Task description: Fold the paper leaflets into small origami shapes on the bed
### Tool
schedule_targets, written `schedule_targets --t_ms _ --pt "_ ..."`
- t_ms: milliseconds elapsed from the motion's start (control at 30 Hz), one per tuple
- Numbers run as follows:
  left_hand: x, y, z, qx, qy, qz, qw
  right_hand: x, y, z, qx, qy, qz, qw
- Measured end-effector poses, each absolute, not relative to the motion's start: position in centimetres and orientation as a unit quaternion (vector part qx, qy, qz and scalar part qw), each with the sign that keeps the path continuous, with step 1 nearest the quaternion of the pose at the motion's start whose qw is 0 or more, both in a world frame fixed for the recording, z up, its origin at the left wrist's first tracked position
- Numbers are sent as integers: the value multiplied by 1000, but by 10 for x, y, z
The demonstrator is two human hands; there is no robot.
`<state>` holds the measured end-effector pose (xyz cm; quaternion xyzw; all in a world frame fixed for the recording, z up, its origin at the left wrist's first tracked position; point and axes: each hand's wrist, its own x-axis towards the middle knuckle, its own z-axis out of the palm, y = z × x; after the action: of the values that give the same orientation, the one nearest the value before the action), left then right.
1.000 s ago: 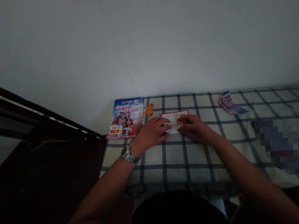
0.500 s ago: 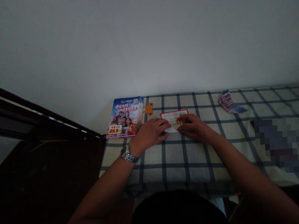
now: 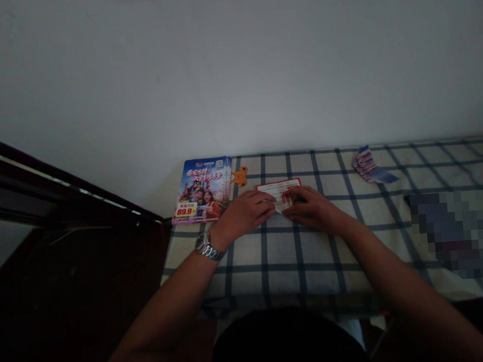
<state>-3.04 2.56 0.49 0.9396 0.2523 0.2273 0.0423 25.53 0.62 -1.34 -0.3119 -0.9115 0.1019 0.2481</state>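
A small sheet of paper, white with a red border and print, lies on the checked cloth between my hands. Its near edge comes to a point, with part of it folded over. My left hand, with a metal watch on the wrist, holds the paper's left side, fingers curled on it. My right hand grips the right side and near tip with thumb and fingers. The fingers hide much of the lower part of the sheet.
A stack of colourful flyers sits at the table's left end, with an orange bear-shaped piece beside it. Folded printed papers lie at the back right. A blurred-out object is on the right. A wall rises behind.
The paper has shifted slightly left between my hands, and my right hand has moved a little left with it. Less of the white near flap shows now.
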Motion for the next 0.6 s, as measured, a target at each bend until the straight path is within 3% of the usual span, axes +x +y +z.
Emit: schedule_targets --t_ms 600 --pt "-21 22 12 920 316 206 102 248 3 -11 -280 -922 114 240"
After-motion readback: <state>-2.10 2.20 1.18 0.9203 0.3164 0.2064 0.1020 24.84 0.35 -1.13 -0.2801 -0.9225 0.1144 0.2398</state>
